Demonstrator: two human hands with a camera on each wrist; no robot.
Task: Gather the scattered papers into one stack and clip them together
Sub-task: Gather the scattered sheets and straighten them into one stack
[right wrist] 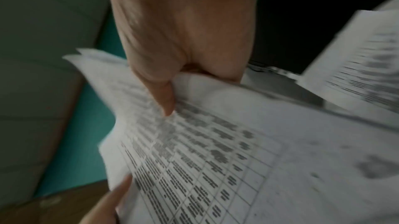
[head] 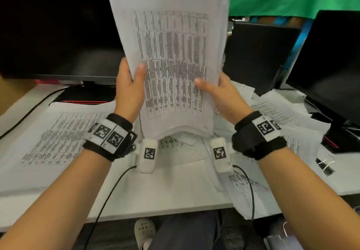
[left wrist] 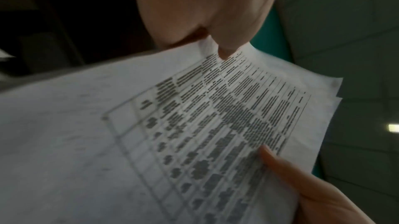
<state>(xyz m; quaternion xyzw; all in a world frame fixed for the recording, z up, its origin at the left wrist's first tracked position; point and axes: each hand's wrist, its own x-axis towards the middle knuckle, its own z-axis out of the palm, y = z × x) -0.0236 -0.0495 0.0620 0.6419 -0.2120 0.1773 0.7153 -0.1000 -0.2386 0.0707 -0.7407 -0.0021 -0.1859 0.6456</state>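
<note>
**Paper stack held upright between both hands above the desk**

The stack of papers stands on its short edge over the white desk, its top leaning away from the person. The front sheet carries a printed table of dense, blurred text in ruled columns. The sheets are not yet square: edges step out along the right side and at the upper corner, and the bottom edge bows upward in the middle.

The left hand grips the stack's left edge, thumb pressed on the front sheet and fingers wrapped behind. The right hand mirrors it on the right edge, thumb lying across the print. Both forearms rise from the desk edge, wrists strapped with black bands bearing square markers.

More loose sheets lie flat on the desk to the left and right, and two black binder clips sit near the right edge, well apart from the hands.

The left wrist view shows the stack from below, with the staggered corner at the far side and the right hand's thumb on the print. The right wrist view shows the pages bunching and curling under the right thumb, which the head view hides
</note>
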